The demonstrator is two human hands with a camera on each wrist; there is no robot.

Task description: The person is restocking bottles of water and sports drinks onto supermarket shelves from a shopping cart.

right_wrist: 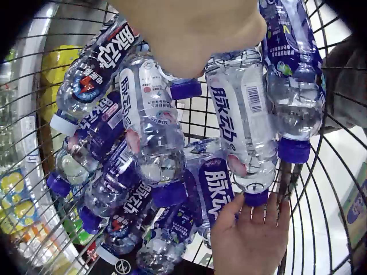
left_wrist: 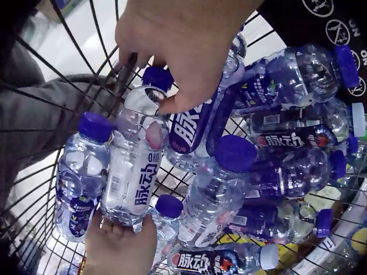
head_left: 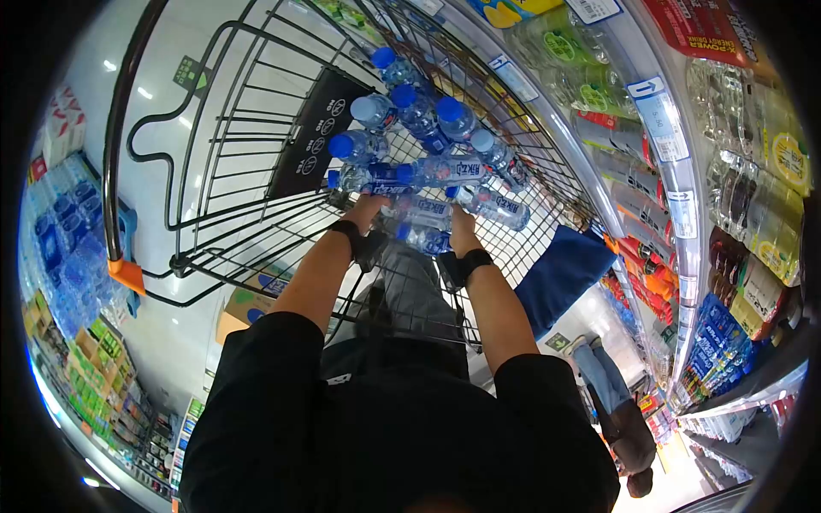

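Note:
A clear plastic drink bottle [left_wrist: 133, 166] with a white label and blue cap lies crosswise between my two hands in the shopping cart. My left hand [head_left: 366, 210] holds its cap end, the thumb at the neck in the left wrist view. At the base, my right hand [head_left: 463, 229] grips the other end, its fingertips [left_wrist: 150, 224] showing at the bottom edge. A purple-labelled bottle [left_wrist: 78, 183] lies beside it on the side nearest my body. Directly past it lies another white-label bottle [right_wrist: 152, 114]. Several more blue-capped bottles [head_left: 416, 111] lie farther into the cart.
Black wire walls [head_left: 256, 94] of the cart surround the bottles, with a dark sign panel [head_left: 318, 132] on the left. A dark blue cloth [head_left: 560, 278] hangs at the cart's right. Drink shelves [head_left: 676, 162] run along the right; another person [head_left: 620, 419] stands behind.

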